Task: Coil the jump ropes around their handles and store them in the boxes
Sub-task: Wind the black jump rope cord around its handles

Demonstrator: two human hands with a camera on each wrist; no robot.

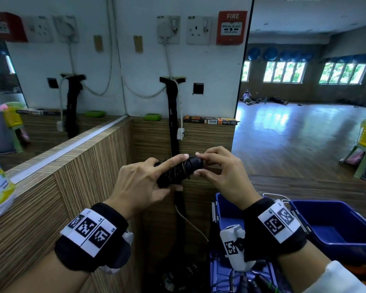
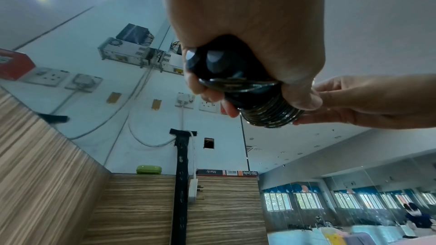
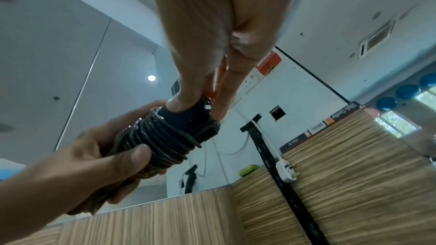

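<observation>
We find both hands raised at centre, before a wood-grain panelled wall. The left hand [image 1: 140,182] wraps its grip around the black handles [image 1: 179,172], index finger laid straight along the top. The jump rope [image 3: 160,137] sits wound in tight turns around them. The right hand [image 1: 218,170] pinches the handles' right end between thumb and fingertips. Near right, we note two blue boxes [image 1: 334,220] standing low; the nearer holds dark items we cannot identify. The far white wall carries sockets [image 1: 199,30] and a red fire alarm [image 1: 231,27]. A mirror at right reflects a glossy wooden floor [image 1: 294,132] and windows.
</observation>
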